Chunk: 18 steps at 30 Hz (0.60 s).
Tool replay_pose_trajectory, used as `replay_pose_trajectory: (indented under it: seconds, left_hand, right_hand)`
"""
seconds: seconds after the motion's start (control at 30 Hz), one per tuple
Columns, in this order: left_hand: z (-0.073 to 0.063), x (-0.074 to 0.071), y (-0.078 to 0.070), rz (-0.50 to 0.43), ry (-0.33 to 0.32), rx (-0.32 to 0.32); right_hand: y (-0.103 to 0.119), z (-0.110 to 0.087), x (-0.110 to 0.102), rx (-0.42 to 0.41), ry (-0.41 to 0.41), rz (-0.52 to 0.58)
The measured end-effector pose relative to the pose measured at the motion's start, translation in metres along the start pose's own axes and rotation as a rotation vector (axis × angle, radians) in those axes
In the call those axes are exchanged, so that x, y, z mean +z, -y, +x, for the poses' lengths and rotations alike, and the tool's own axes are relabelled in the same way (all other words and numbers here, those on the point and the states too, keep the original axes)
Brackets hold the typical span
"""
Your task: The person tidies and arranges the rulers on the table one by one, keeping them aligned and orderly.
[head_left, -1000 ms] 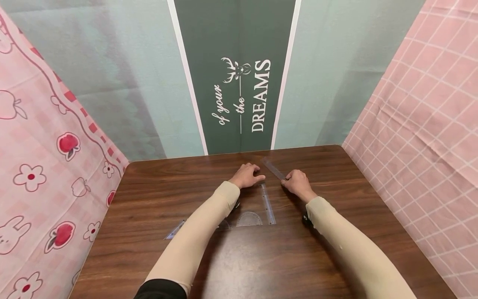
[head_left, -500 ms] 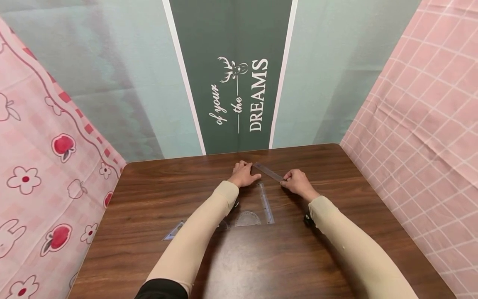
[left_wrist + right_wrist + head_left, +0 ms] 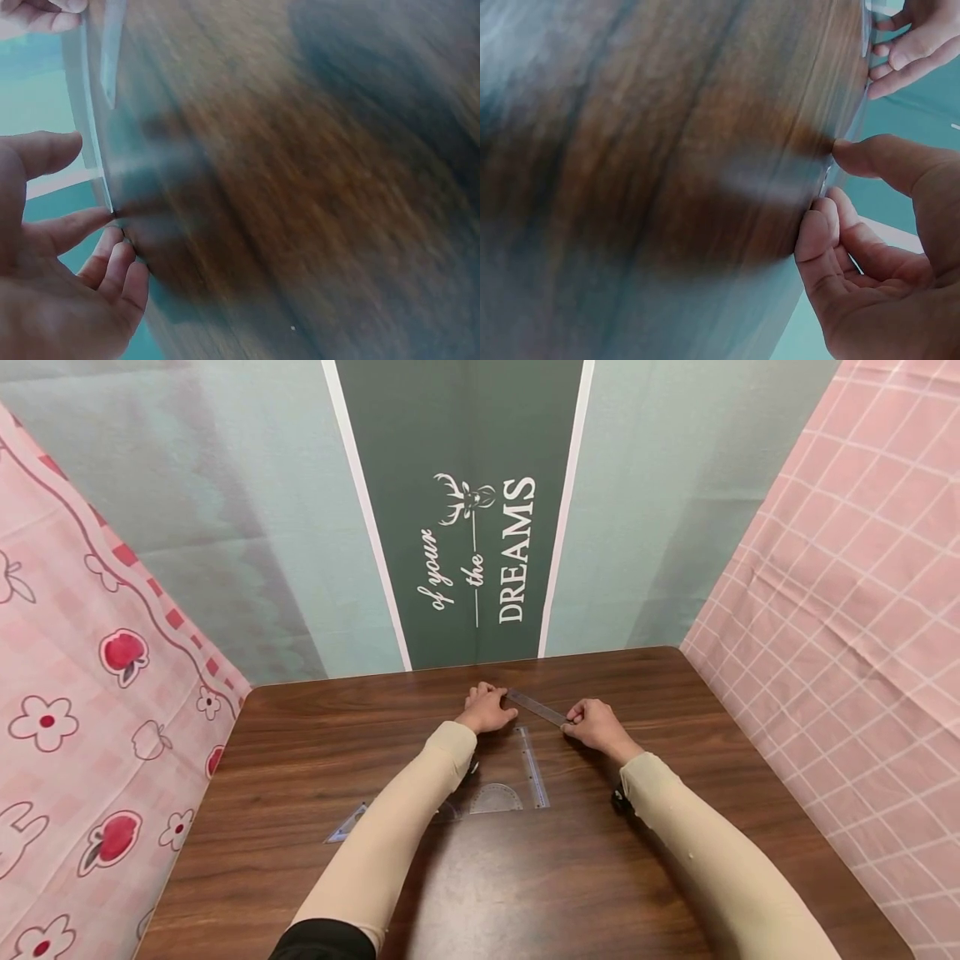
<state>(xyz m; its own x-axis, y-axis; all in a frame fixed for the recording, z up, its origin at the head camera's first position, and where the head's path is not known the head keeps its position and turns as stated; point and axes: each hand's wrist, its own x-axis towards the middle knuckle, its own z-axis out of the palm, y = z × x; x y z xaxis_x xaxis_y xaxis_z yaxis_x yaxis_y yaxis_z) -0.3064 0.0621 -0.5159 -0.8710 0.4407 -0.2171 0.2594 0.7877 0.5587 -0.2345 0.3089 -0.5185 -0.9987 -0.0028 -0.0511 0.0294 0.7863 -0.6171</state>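
A clear straight ruler (image 3: 536, 707) lies slantwise near the back of the table, between my two hands. My left hand (image 3: 484, 708) is at its left end; in the left wrist view the index fingertip touches the ruler's tip (image 3: 109, 201), while the thumb stands apart. At the other end my right hand (image 3: 596, 725) pinches the ruler, thumb on one edge and curled fingers on the other, as the right wrist view shows. Closer to me lie a second clear ruler (image 3: 536, 768) with a blue strip and a clear protractor (image 3: 496, 797).
A clear, blue-edged set square (image 3: 346, 823) lies left of my left forearm, partly covered by it. The brown wooden table (image 3: 600, 877) ends at a green curtain (image 3: 465, 643) behind, with pink curtains at both sides.
The slanted ruler's left end has swung left and toward me, to my left fingertips. My left hand has shifted slightly left; the right hand keeps its pinch. The other pieces lie unmoved.
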Motion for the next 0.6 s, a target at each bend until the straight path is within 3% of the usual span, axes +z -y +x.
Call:
replay_pose_trajectory:
  seconds: [0.3,0.6]
  left_hand:
    - [-0.014,-0.007,-0.007,-0.079,-0.034,-0.009]
    - [-0.017,-0.006,-0.005,-0.193,-0.165,-0.007]
  right_hand:
    - [0.001,-0.001,0.002,-0.004,-0.001,0.002]
    - [0.005,-0.003,0.005,-0.053,-0.026,0.0]
